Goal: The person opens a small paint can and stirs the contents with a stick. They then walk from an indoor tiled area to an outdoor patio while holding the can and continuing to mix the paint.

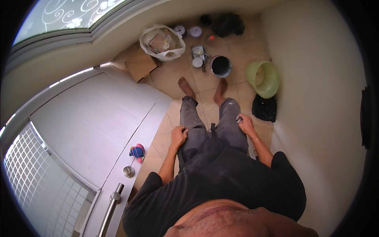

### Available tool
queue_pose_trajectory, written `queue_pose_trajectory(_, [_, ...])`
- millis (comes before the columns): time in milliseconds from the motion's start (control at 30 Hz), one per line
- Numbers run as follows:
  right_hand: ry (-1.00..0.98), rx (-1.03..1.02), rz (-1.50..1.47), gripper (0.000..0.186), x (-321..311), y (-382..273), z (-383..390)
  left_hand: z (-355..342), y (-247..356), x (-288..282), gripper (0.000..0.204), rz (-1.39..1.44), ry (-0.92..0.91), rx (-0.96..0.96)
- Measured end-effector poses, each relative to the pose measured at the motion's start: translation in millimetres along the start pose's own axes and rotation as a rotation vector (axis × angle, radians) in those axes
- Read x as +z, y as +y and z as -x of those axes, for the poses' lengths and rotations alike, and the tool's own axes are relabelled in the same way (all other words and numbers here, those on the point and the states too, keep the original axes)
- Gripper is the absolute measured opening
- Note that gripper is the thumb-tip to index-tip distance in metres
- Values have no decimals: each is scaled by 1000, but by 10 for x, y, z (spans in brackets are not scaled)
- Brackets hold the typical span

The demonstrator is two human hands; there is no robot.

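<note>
My left hand [179, 136] is closed at the outer side of my left thigh, its curled fingers gripping the grey trousers [196, 139]. At the other thigh, my right hand [246, 123] is also closed on the trouser cloth, fingertips bunched together. The trousers carry pale specks. Both my feet are bare on the tiles. Just beyond them stands a bucket [221, 66] with dark contents or a dark inside. Beside it lie a paint tray [198, 51] and a small white-topped tin [197, 62].
A white plastic bag [144, 44] and a cardboard box [140, 65] sit far left, near two tins [195, 31]. Black bags [228, 24] lie at the back. A green bucket [272, 79] and black bag [264, 108] flank the right wall. A door with a handle [108, 215] is at left.
</note>
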State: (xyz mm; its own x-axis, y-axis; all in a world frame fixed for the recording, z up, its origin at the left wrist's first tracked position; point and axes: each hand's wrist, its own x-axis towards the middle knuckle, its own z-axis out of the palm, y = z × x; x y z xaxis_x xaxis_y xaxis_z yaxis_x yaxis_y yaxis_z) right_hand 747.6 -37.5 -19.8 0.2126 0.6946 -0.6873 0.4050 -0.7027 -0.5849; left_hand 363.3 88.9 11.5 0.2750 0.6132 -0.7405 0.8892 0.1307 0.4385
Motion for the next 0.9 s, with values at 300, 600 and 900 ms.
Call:
queue_pose_trajectory(300, [-817, 42, 93, 25, -544, -432, 330, 774, -130, -913, 23, 244, -558, -361])
queue_pose_trajectory(600, [-244, -271, 248, 39, -259, -354, -1903, -2487, 158, -287, 29, -113, -133, 204])
queue_pose_trajectory(900, [-39, -704, 537, 46, 7, -512, -4372, -4480, -378, 681, 51, -504, -310, 299])
